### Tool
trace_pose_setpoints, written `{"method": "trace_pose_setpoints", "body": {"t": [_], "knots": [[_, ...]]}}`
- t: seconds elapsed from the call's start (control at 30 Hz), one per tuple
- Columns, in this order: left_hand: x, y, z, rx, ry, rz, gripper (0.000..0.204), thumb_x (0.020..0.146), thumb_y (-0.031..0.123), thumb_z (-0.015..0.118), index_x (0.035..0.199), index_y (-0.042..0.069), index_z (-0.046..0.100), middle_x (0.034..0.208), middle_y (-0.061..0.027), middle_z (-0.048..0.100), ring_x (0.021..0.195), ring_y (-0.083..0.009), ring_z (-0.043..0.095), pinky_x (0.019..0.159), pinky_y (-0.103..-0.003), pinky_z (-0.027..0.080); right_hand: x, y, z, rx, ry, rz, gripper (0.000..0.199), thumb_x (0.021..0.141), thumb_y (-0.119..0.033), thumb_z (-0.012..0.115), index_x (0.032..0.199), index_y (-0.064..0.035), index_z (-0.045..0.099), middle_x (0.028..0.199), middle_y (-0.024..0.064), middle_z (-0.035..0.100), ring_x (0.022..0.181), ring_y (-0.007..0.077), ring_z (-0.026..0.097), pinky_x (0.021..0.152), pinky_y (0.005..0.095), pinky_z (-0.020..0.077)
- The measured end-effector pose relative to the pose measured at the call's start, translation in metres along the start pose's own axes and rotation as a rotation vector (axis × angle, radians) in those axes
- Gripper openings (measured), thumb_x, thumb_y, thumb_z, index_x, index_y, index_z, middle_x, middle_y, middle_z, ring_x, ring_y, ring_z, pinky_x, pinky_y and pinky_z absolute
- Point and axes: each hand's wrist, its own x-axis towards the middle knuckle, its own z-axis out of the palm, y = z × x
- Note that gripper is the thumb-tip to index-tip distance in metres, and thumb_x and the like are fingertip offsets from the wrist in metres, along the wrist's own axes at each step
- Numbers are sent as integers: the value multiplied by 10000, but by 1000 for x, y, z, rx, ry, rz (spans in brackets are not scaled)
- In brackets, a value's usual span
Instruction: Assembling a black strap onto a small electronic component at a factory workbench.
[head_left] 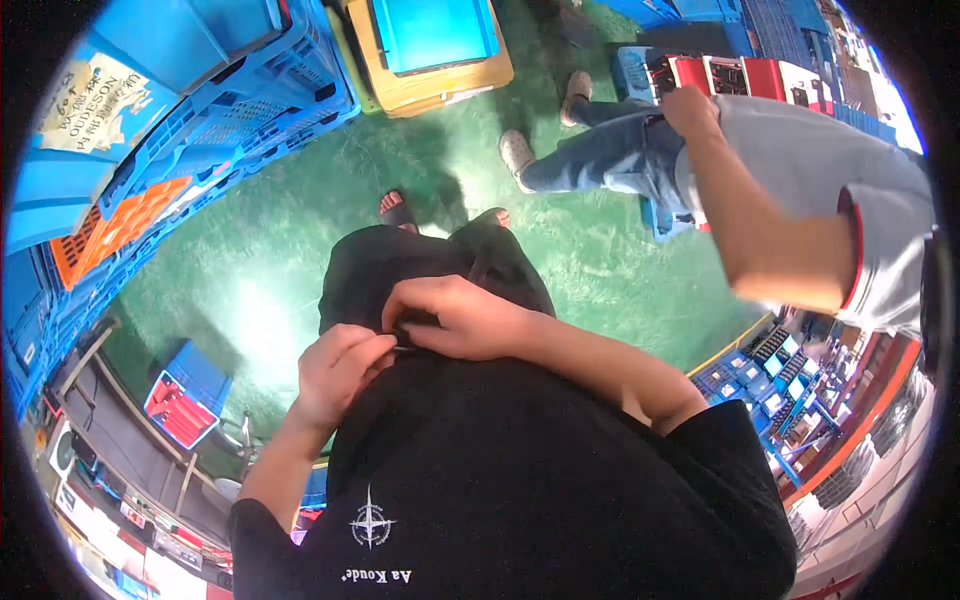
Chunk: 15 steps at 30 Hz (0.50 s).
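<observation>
Left hand (335,372): curled by the black shirt (560,460); can't tell its grip.
Right hand (462,318): bent, some tips hidden; can't tell its grip.
Other person (800,150): partly cut off.

So the left hand (338,372) and right hand (468,318) are really close together at waist level, both with curled fingers and backs up. The left forearm (288,458) trails back from its hand, while the right forearm (590,355) runs off rightward from its own, elbow bent. Honestly can't tell if the fingertips are pressed together.
</observation>
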Motion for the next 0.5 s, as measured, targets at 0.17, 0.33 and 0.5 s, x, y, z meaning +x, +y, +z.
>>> {"method": "trace_pose_setpoints", "body": {"t": [0.17, 0.33, 0.5], "knots": [[7, -1, 0, 4, -57, -33, 303, 650, -36, 747, 916, 50, 630, 814, -79, 603, 686, -213, 631, 582, -307, 523, 3, 10, -11, 95, -73, -113, 132, 839, -25, 596, 970, -5, 593, 979, 101, 624, 918, 206, 613, 830, 324, 482], [7, -5, 5, -32, -38, -107, 260, 663, -1, 756, 873, 62, 617, 821, -81, 610, 680, -222, 632, 589, -311, 530, 5, 6, -16, 23, -81, -82, 134, 832, -31, 615, 963, -7, 598, 933, 114, 618, 914, 248, 614, 812, 335, 484], [5, -6, 5, 58, 35, -62, 261, 663, 42, 780, 866, 77, 620, 863, -83, 620, 745, -251, 635, 626, -329, 540, 6, 5, -10, -209, -54, -151, 139, 824, -63, 619, 952, -12, 597, 918, 144, 606, 883, 309, 612, 781, 389, 493]]}}
